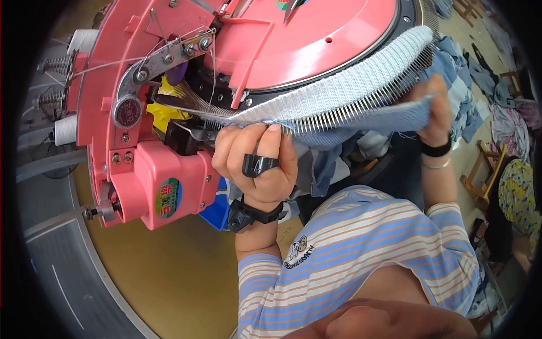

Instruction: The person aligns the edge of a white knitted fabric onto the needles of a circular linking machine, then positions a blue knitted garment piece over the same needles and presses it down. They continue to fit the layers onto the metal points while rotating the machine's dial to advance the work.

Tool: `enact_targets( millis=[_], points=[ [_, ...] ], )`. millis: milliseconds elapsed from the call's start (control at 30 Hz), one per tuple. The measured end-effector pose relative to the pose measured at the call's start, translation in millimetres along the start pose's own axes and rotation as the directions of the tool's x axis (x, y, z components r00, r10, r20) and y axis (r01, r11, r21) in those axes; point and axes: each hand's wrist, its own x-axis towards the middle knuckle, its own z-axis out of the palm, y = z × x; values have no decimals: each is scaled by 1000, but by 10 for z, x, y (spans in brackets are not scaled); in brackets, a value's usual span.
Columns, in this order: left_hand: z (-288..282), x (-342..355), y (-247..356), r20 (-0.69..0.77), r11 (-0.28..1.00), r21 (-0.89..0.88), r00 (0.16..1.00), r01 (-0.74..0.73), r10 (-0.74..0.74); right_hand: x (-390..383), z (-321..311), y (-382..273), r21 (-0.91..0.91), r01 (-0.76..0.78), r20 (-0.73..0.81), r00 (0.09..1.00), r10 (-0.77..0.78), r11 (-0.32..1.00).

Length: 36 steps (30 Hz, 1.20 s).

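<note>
A ribbed, pale grey-white knit band (350,73) sits along the metal points (344,117) that ring the pink dial (316,42) of a linking machine. Below it, a blue knit panel (389,117) runs along the outer side of the points. My left hand (257,161), wearing a black ring-like device, is closed with thumb and fingertips pinching the panel's upper edge against the points. Farther right, my right hand (436,113) grips the panel's other end and holds it out from the dial. Some of its fingers are hidden behind the cloth.
The machine's pink arm and motor housing (169,181) stand at the left, with thread running from white cones (83,40). A pointed metal tool (292,10) lies on the dial. At the right are garment heaps (456,68), a wooden stool (483,175) and another person in yellow patterned cloth (516,192).
</note>
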Motion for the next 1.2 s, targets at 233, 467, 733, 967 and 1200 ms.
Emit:
enact_targets(
  millis=[233, 467, 733, 967, 1200],
  points=[
    [-8, 86, -40, -3, 991, -135, 1000, -8, 8, 67, 935, -986, -846, 403, 492, 843, 219, 350],
    [-3, 195, -28, -12, 972, -236, 1000, -16, 13, -26, 897, -481, -721, 180, 280, 959, 43, 669],
    [-5, 134, -83, -44, 935, -349, 998, -59, 47, -43, 1023, -98, -903, 402, 372, 908, -193, 153],
    [16, 2, -69, -74, 939, -343, 997, -41, 16, -60, 1188, -73, -748, 662, 644, 703, -302, -54],
    [-14, -26, -84, -18, 915, -400, 998, 41, -52, 103, 1154, -146, -736, 522, 446, 853, -272, 431]
  ],
)
